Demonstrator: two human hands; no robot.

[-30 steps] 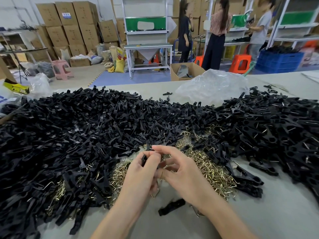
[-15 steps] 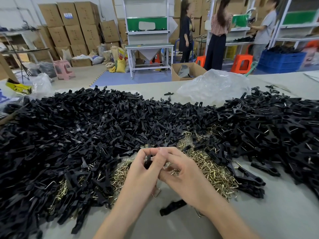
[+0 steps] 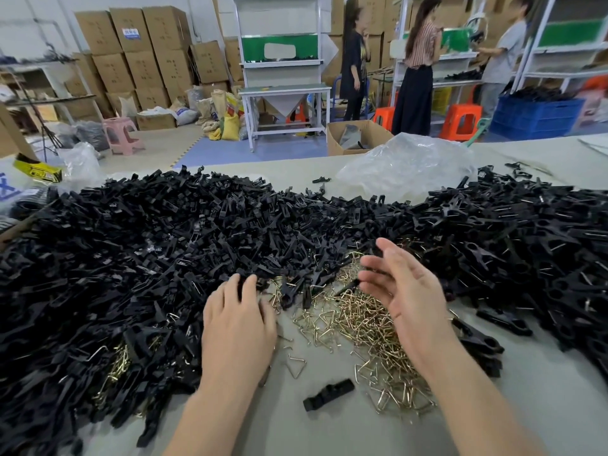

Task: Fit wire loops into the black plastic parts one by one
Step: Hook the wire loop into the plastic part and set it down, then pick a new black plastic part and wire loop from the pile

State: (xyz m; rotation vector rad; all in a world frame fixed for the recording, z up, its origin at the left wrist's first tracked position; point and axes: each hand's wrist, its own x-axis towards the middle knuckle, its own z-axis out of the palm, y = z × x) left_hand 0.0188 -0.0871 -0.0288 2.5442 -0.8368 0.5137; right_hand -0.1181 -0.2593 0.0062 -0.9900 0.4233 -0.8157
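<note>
A big heap of black plastic parts (image 3: 115, 274) covers the left of the table. A second black heap (image 3: 526, 251) on the right shows wire ends sticking out of its parts. Between them lies a pile of brass wire loops (image 3: 368, 327). My left hand (image 3: 237, 327) lies palm down with straight fingers, the tips touching black parts at the heap's edge. My right hand (image 3: 404, 294) hovers over the loops, palm turned left, fingers spread and holding nothing. One black part (image 3: 329, 393) and one loose loop (image 3: 296, 366) lie on the bare table between my forearms.
A crumpled clear plastic bag (image 3: 408, 166) sits at the table's far edge, and a yellow box (image 3: 38, 169) at far left. Beyond the table are a cardboard box (image 3: 358, 136), workbenches, stools, stacked cartons and three people standing.
My hands were together in front of me, pinching a black part. They have separated: the left went down to the black heap, the right opened and swung right. The part is out of my hands.
</note>
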